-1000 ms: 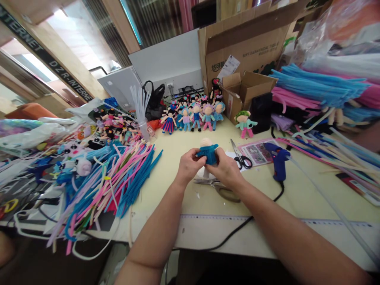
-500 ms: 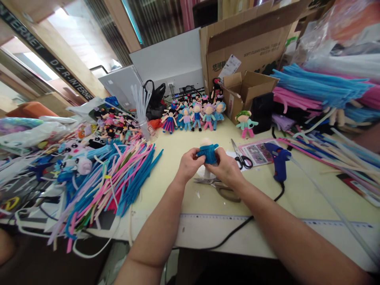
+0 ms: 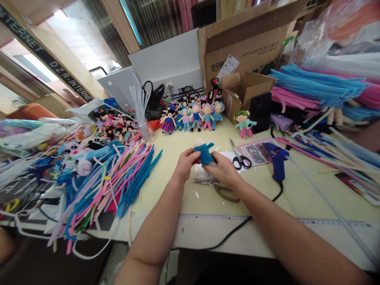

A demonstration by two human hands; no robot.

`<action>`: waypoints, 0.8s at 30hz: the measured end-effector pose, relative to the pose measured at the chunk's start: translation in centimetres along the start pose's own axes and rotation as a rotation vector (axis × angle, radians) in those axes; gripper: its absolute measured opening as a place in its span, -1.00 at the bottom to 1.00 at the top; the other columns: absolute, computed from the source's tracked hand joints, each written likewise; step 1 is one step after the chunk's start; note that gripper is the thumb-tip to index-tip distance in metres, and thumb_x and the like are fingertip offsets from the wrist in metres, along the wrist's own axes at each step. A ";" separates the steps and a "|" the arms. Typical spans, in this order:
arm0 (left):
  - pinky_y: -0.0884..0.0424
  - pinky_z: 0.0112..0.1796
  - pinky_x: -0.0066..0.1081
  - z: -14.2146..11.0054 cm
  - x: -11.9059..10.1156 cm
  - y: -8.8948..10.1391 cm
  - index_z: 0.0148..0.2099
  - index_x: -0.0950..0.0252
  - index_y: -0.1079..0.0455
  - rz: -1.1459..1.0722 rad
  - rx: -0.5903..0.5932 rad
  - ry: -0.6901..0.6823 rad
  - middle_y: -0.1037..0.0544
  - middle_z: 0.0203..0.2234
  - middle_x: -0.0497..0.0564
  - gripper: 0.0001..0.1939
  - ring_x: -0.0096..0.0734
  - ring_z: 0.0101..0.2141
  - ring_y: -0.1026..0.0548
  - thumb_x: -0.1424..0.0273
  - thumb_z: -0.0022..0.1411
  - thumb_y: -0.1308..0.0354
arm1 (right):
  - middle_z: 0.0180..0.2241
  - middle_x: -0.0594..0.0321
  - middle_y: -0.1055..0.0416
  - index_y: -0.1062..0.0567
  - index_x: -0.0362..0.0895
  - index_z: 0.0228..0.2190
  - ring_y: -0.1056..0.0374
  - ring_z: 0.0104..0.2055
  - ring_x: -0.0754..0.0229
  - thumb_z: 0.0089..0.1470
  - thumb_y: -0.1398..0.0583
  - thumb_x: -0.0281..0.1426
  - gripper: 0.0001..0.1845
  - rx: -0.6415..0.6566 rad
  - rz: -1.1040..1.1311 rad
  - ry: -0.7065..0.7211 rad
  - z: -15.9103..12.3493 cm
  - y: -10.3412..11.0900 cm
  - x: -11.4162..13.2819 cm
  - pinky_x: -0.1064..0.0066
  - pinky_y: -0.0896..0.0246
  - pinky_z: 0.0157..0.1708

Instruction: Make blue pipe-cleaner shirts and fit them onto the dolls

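Between my two hands, above the table, is a small pipe-cleaner doll with a pale round head and a teal body. My left hand pinches its left side with thumb and fingers. On the other side, my right hand grips the doll's lower right edge. Just below lie grey-handled scissors, partly covered by my right hand. Black-handled scissors rest farther right on white paper, and beyond them stands a blue glue gun with its cord trailing toward me.
Loose pipe cleaners are heaped at the left. Several finished dolls stand at the back, with a green-haired doll apart from them. Bundled blue pipe cleaners fill the right. A ruler runs along the front edge, near a cardboard box.
The doll has tilted and shifted slightly left in my hands. My right hand has moved from its side to its lower edge. Surrounding things stay in place.
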State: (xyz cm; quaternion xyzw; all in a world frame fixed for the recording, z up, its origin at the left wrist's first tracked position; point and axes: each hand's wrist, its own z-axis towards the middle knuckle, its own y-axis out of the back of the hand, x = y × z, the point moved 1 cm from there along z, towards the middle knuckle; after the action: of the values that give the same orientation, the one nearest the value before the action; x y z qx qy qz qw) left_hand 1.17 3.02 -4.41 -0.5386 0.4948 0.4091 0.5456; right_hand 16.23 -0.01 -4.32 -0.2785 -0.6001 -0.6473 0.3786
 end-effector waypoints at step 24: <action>-0.33 -0.42 -0.47 -0.4 -0.2 -0.7 -0.18 0.36 -0.41 0.107 0.100 -0.099 -0.50 -0.43 -0.03 -0.55 -0.47 -0.43 -0.40 0.27 -0.13 -0.36 | -0.50 0.27 -0.42 -0.40 -0.16 -0.49 -0.26 -0.45 0.26 -0.08 -0.17 -0.03 -0.59 0.053 0.643 -0.085 1.0 0.0 -1.0 0.42 -0.17 -0.41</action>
State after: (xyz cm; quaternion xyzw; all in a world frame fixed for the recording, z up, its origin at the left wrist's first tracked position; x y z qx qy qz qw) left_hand 1.81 2.54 -4.01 -0.4625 0.5154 0.4386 0.5728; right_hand 16.75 1.18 -5.01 -0.4705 -0.5132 -0.4665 0.5456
